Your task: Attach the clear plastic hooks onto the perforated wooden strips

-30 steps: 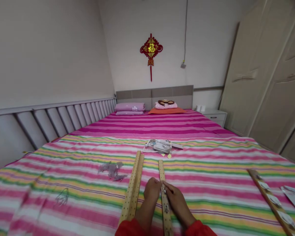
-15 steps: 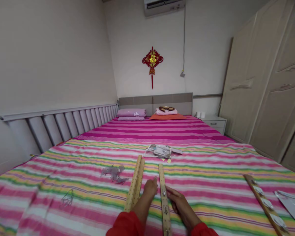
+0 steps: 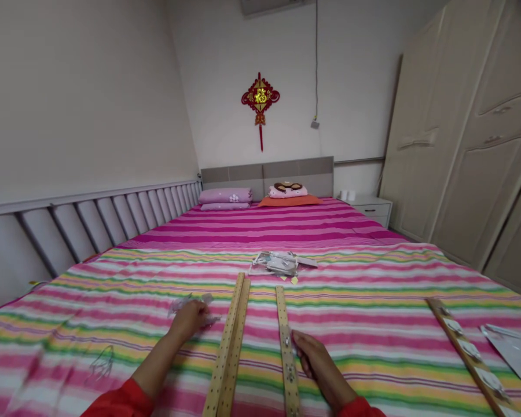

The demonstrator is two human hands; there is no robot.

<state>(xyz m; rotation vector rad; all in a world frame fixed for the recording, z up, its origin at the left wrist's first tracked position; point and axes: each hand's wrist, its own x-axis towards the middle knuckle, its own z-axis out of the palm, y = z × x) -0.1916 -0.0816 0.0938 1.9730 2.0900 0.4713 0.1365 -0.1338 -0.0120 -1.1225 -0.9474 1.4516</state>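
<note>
My left hand (image 3: pixel 190 319) reaches out to a small heap of clear plastic bags with metal parts (image 3: pixel 191 302) on the striped bedspread and rests on it with the fingers curled over. My right hand (image 3: pixel 309 353) lies against the right edge of a single wooden slat with holes (image 3: pixel 285 341), fingers bent beside a metal fitting (image 3: pixel 287 337) on the slat. Between my hands lies a pair of wooden slats (image 3: pixel 231 340) side by side.
A packet of hardware (image 3: pixel 278 262) lies beyond the slats. Another slat with fittings (image 3: pixel 468 347) and a grey sheet (image 3: pixel 514 353) lie at the right. Padded side rail (image 3: pixel 91 223) on the left, wardrobe (image 3: pixel 469 133) on the right, pillows (image 3: pixel 226 196) at the headboard.
My left hand has left the single slat and moved left across the pair of slats to the plastic bags. My right hand has stayed by the slat.
</note>
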